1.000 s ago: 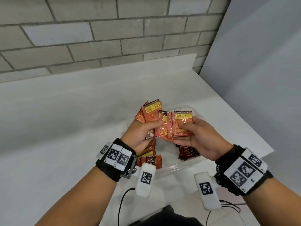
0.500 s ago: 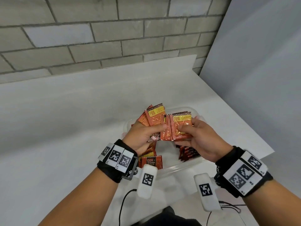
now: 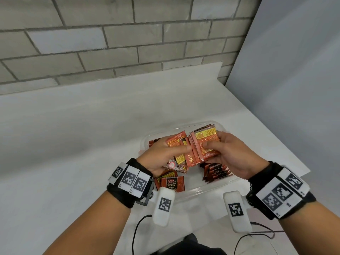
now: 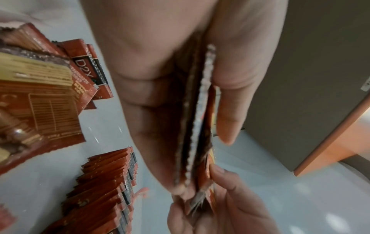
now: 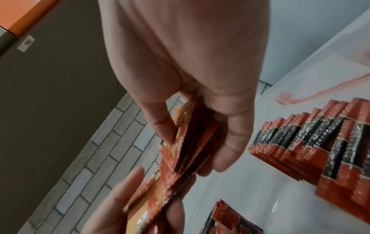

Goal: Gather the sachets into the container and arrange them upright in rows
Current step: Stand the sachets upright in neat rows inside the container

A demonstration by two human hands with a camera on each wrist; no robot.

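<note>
My left hand [image 3: 166, 153] pinches a few red coffee sachets [image 3: 175, 144], thumb over fingers. My right hand [image 3: 231, 155] grips a thicker sachet stack [image 3: 204, 146], edges meeting the left bunch. Both hover over the clear container [image 3: 217, 186]; a leaning sachet row [image 3: 216, 172] stands near right, loose sachets [image 3: 172, 183] near left.

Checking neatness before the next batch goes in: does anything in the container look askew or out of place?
Yes. Near the left wrist, loose sachets lie flat and overlapping in the container, not upright like the row beneath the right hand. The left hand grips an uneven, fanned bunch.
</note>
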